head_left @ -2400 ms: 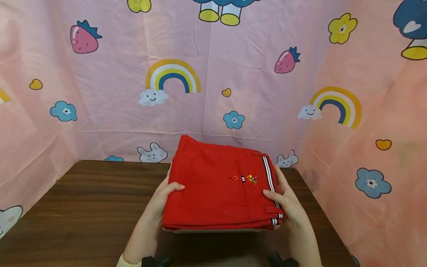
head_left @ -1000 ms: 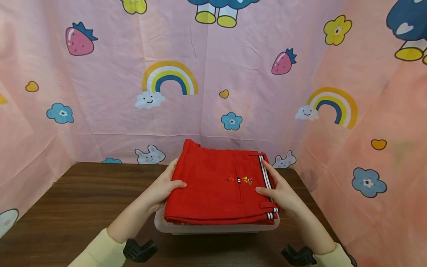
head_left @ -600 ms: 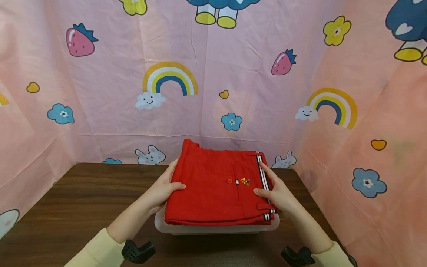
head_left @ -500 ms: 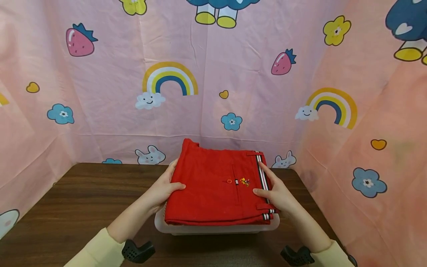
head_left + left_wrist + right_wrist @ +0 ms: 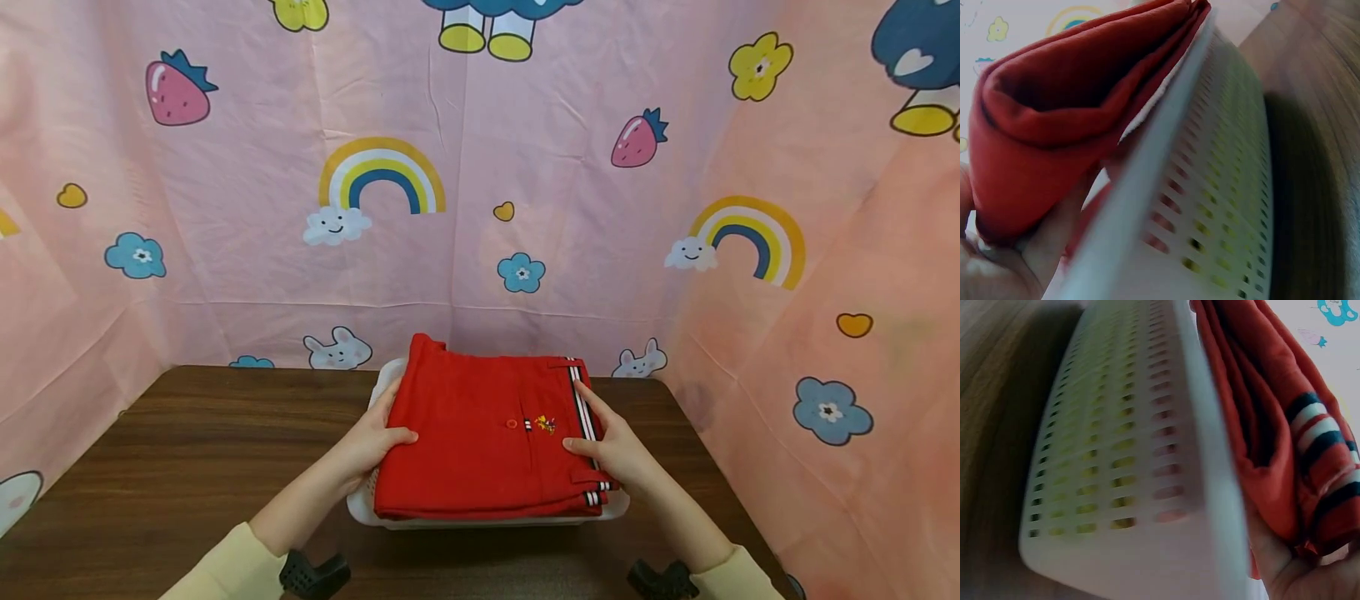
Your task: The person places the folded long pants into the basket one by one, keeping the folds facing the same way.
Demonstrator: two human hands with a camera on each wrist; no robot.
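Note:
In the head view, folded red pants [image 5: 465, 442] with a buttoned pocket, belt loops and a black-and-white striped waistband lie level at the top of a white plastic basket [image 5: 362, 504]. My left hand [image 5: 375, 433] grips their left side, thumb on top and fingers underneath. On the waistband side, my right hand [image 5: 618, 446] holds them with its thumb and a finger over the top. Both wrist views show the folds pinched between thumb and fingers, just inside the rim. Slotted basket walls [image 5: 1222, 156] let red and yellow-green contents show through. What lies beneath the pants is mostly hidden.
The basket stands on a dark wood-grain table [image 5: 187, 467]. A pink printed curtain [image 5: 480, 167] encloses the back and both sides. Below the cream sleeves, black wrist devices [image 5: 315, 575] jut out near the table's front.
The pants, held by both hands, have come down and toward me over the basket and shifted slightly left. More of the basket's back-left rim shows; its front is more covered than half a second ago.

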